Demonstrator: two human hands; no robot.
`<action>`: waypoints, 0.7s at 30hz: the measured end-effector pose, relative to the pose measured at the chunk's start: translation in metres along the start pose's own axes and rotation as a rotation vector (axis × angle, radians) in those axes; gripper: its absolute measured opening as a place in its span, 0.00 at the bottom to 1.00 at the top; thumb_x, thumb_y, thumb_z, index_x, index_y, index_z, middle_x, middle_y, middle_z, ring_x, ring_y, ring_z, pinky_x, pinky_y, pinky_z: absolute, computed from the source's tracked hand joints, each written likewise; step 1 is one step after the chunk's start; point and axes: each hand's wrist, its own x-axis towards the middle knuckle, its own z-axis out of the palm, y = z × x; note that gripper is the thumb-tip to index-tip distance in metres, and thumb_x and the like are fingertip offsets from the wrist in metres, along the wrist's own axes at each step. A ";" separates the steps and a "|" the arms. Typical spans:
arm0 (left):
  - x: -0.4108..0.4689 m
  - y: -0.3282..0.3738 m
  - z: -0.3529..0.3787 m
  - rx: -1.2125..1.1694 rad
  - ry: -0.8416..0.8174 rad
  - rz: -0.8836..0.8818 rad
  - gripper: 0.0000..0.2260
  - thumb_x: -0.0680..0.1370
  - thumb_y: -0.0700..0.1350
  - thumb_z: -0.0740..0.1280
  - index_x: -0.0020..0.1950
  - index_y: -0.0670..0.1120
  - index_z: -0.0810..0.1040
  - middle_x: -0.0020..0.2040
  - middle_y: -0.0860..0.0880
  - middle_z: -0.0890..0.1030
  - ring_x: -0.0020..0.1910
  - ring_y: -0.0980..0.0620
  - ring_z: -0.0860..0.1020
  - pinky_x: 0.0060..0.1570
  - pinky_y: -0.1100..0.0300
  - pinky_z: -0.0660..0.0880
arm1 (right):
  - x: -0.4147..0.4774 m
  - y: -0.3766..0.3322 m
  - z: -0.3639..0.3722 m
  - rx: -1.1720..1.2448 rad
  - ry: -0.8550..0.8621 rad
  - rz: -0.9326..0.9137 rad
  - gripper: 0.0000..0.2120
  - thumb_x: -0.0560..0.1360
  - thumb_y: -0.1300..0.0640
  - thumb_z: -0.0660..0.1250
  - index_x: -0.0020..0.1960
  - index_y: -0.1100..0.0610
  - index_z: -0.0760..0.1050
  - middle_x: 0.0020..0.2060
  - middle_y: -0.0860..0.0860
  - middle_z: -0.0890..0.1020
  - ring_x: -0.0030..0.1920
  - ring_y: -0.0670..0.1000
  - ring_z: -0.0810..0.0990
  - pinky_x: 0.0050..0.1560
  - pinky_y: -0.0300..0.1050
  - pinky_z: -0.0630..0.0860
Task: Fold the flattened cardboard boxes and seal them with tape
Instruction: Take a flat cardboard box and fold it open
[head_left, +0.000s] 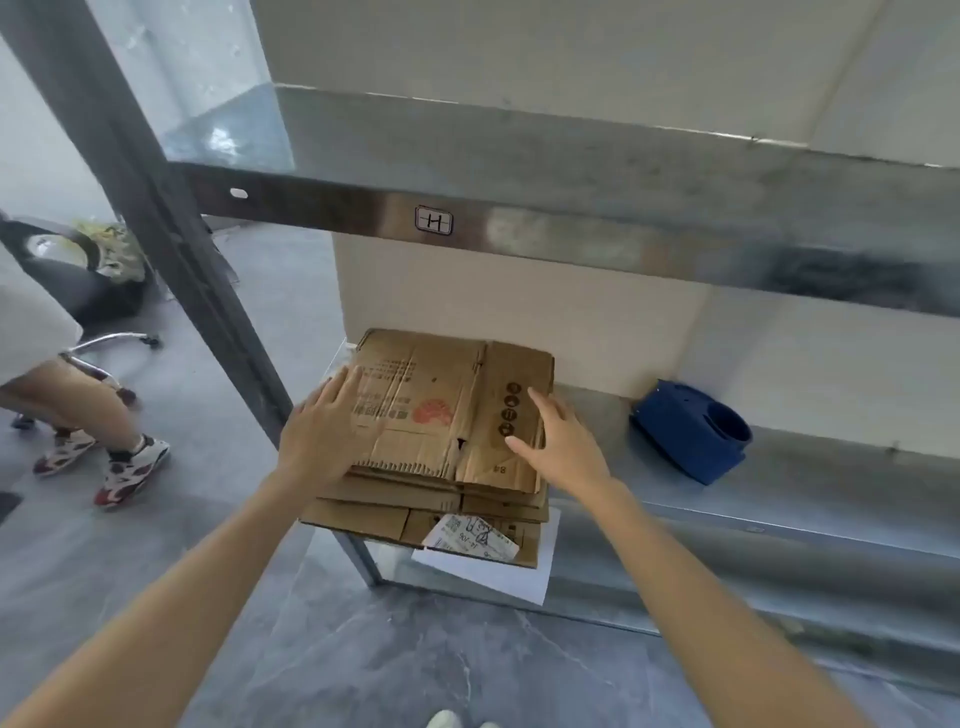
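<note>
A stack of flattened brown cardboard boxes (441, 410) lies at the left end of a low metal shelf (779, 483). The top box carries dark print, a red mark and a column of round symbols. My left hand (324, 431) lies flat with straight fingers on the stack's left edge. My right hand (558, 441) is at the stack's right edge, fingers extended over the top box and thumb out; whether it touches is unclear. A blue tape dispenser (691, 431) sits on the same shelf, to the right of the stack.
An upper metal shelf (571, 228) overhangs the stack closely. A slanted dark steel post (171, 223) stands left of it. White paper (498, 571) hangs under the stack's front. A seated person's legs (78, 410) and an office chair (104, 322) are at left.
</note>
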 end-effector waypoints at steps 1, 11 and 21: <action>0.004 -0.003 0.001 -0.024 -0.014 -0.026 0.37 0.79 0.64 0.62 0.82 0.49 0.54 0.81 0.47 0.59 0.78 0.44 0.61 0.73 0.45 0.63 | 0.003 0.000 0.002 -0.006 -0.006 0.016 0.38 0.78 0.38 0.64 0.81 0.47 0.51 0.80 0.53 0.56 0.78 0.57 0.58 0.73 0.60 0.64; 0.037 -0.039 0.026 -0.158 -0.169 -0.112 0.39 0.77 0.67 0.63 0.81 0.54 0.52 0.76 0.49 0.66 0.71 0.42 0.69 0.58 0.39 0.75 | 0.017 0.004 0.025 -0.031 -0.055 0.125 0.39 0.77 0.39 0.66 0.81 0.47 0.51 0.77 0.56 0.62 0.74 0.60 0.65 0.69 0.58 0.70; 0.049 -0.045 0.040 -0.392 -0.090 -0.178 0.43 0.70 0.64 0.74 0.78 0.49 0.62 0.69 0.45 0.75 0.66 0.42 0.73 0.60 0.41 0.74 | 0.015 0.008 0.021 -0.002 0.010 0.117 0.43 0.74 0.40 0.71 0.81 0.46 0.51 0.73 0.56 0.68 0.72 0.58 0.67 0.68 0.55 0.71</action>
